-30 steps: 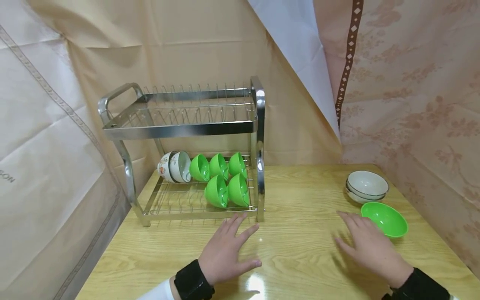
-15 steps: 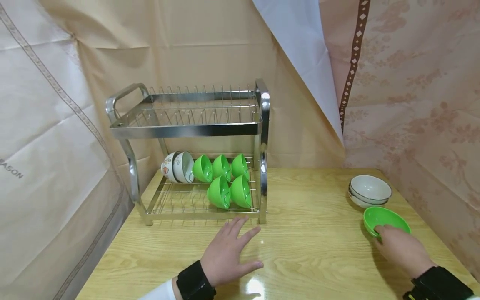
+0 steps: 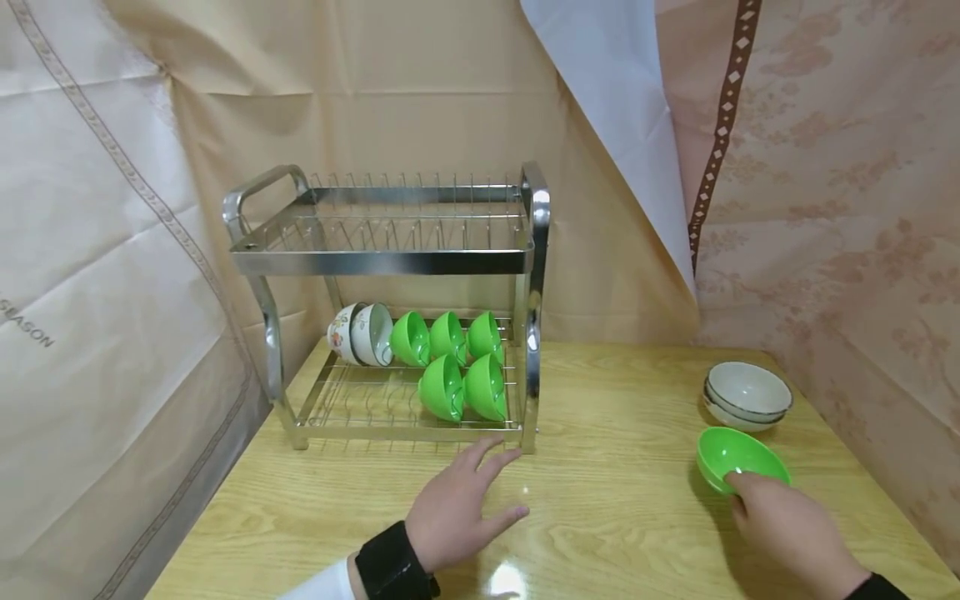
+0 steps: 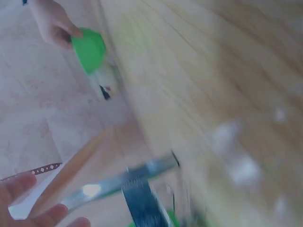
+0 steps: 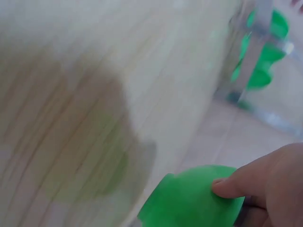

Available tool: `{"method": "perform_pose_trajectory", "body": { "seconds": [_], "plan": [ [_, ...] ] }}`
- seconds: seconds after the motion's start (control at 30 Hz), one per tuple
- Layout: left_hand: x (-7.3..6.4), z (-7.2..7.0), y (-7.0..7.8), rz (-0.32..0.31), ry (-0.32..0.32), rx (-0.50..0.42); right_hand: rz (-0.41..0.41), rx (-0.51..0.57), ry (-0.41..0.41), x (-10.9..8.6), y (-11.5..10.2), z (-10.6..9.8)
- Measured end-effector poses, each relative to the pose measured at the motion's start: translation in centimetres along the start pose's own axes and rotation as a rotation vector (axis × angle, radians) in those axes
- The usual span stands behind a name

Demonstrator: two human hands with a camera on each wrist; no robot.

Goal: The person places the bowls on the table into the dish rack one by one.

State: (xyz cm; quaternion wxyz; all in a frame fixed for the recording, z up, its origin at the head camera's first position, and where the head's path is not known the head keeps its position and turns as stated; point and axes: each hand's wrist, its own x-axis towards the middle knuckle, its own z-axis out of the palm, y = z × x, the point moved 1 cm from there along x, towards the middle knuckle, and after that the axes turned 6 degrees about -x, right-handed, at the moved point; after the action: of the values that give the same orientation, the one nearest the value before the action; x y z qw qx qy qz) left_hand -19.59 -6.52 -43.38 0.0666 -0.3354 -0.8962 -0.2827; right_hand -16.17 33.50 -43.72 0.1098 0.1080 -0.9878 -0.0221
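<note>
My right hand [image 3: 798, 525] pinches the near rim of a green bowl [image 3: 742, 450]. The right wrist view shows the thumb pressed against the side of the green bowl [image 5: 189, 198], with a shadow on the tabletop apart from it. In the left wrist view, the right hand [image 4: 53, 23] and bowl [image 4: 90, 49] appear in the distance. My left hand [image 3: 457, 508] is held over the table in front of the dish rack [image 3: 386, 264], fingers spread and holding nothing. Two white bowls [image 3: 748, 387] are stacked just behind the green bowl.
The rack's lower tier carries two patterned white bowls [image 3: 372, 335] at left and several green bowls [image 3: 442, 387] standing on edge. Its upper tier [image 3: 420, 229] has wire slots. Cloth hangings [image 3: 435, 125] enclose the wooden table [image 3: 600, 500] behind and at the sides.
My right hand has reached the green bowl, taken hold of its rim and shifted it left, away from the right side. The left hand keeps nearly the same place. The head view has turned slightly.
</note>
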Motion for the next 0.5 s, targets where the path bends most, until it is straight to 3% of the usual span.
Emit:
{"method": "perform_pose_trajectory", "body": {
  "seconds": [0.07, 0.13, 0.2, 0.27, 0.37, 0.5],
  "plan": [
    [0.1, -0.1, 0.4, -0.078, -0.043, -0.245, -0.037, 0.019, 0.045, 0.2, -2.4, -0.8],
    [0.5, -0.2, 0.8, -0.164, -0.089, -0.564, -0.091, 0.032, 0.104, 0.3, -4.8, -1.6],
    [0.8, 0.0, 1.2, -0.248, -0.122, -0.872, -0.167, 0.052, 0.186, 0.4, -7.2, -2.3],
    [1.1, 0.3, 1.6, -0.323, -0.151, -1.12, -0.269, 0.075, 0.29, 0.4, -9.4, -2.7],
    [1.2, 0.7, 2.2, -0.405, -0.188, -1.37, -0.427, 0.119, 0.411, 0.4, -12.2, -3.1],
    [1.2, 1.1, 2.5, -0.451, -0.266, -1.547, -0.581, 0.172, 0.463, 0.4, -15.2, -3.3]
  ]
}}
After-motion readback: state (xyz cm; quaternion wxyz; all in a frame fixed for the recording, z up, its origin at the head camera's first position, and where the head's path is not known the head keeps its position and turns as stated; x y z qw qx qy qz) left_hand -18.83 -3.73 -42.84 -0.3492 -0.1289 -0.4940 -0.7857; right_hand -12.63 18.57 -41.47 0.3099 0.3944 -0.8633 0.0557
